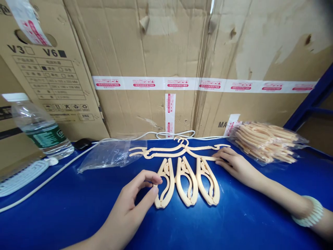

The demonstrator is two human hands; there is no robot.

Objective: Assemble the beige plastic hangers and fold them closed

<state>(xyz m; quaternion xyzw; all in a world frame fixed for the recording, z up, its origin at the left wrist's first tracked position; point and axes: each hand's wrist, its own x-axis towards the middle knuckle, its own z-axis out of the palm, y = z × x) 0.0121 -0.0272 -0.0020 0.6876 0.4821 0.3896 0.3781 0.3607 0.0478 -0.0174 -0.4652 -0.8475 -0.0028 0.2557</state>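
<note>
Three folded peach plastic folding hangers lie in a row on the blue table: a left one (171, 184), a middle one (194, 187) and a right one (215, 187). My left hand (137, 201) pinches the outer edge of the left one between thumb and fingers. Behind the row lie two unfolded hangers, one (166, 153) in front of the other (166, 149), their hooks close together. My right hand (234, 165) has its fingers closed at the right arm end of the front unfolded hanger; the fingers partly hide that tip.
A clear bag packed with folded hangers (265, 140) lies at the back right. A crumpled clear plastic bag (109, 154) touches the unfolded hangers' left ends. At left stand a water bottle (44, 133) and a white slatted object (24, 177). A white cable (59, 156) runs before cardboard boxes (145, 111).
</note>
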